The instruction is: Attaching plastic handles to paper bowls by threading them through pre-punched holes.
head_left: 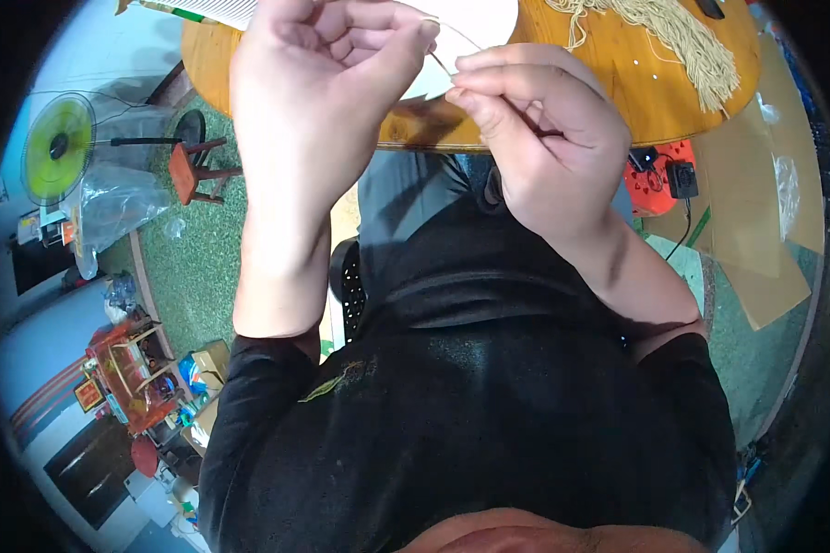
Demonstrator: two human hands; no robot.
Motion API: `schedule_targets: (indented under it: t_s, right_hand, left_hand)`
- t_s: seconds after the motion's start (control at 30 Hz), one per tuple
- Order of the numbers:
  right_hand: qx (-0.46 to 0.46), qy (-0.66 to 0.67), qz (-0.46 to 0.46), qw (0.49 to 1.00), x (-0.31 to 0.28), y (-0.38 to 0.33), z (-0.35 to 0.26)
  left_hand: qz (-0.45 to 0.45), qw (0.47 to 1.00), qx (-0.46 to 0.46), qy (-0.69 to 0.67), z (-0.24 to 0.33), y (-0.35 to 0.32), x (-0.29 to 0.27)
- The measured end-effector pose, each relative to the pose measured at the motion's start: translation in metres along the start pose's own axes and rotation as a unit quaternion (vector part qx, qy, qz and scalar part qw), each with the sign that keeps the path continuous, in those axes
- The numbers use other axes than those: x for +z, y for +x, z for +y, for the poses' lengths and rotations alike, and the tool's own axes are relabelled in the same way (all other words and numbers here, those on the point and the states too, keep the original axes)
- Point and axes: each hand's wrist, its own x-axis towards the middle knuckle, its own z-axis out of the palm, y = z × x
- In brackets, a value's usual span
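Observation:
My left hand [327,88] is raised over the near edge of the wooden table [415,129], thumb and fingers pinched together. Facing it, my right hand [558,124] is closed in a pinch too. A thin light brown cord [442,64] runs between the two sets of fingertips, with a second fine strand curving just above it. Behind them lies a flat white round piece [489,20], partly covered by my hands. A bundle of beige cords [687,46] lies on the table at the right.
A white ribbed piece [214,9] is at the table's far left. Below the table on the right are a red power strip [650,189] with black plugs and flattened cardboard [747,203]. To the left stand a green fan [60,147] and a small wooden stool [194,170].

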Motion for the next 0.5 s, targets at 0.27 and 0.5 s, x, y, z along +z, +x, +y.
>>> schedule_targets:
  t_s: [0.27, 0.5]
  right_hand:
    - [0.140, -0.017, -0.051, 0.989, 0.005, 0.009, -0.022]
    - [0.200, -0.058, -0.112, 0.972, -0.004, 0.021, -0.038]
  left_hand:
    - [-0.213, 0.766, 0.377, -0.475, -0.076, 0.034, 0.006]
    - [-0.064, 0.980, 0.179, -0.056, -0.033, -0.012, -0.024]
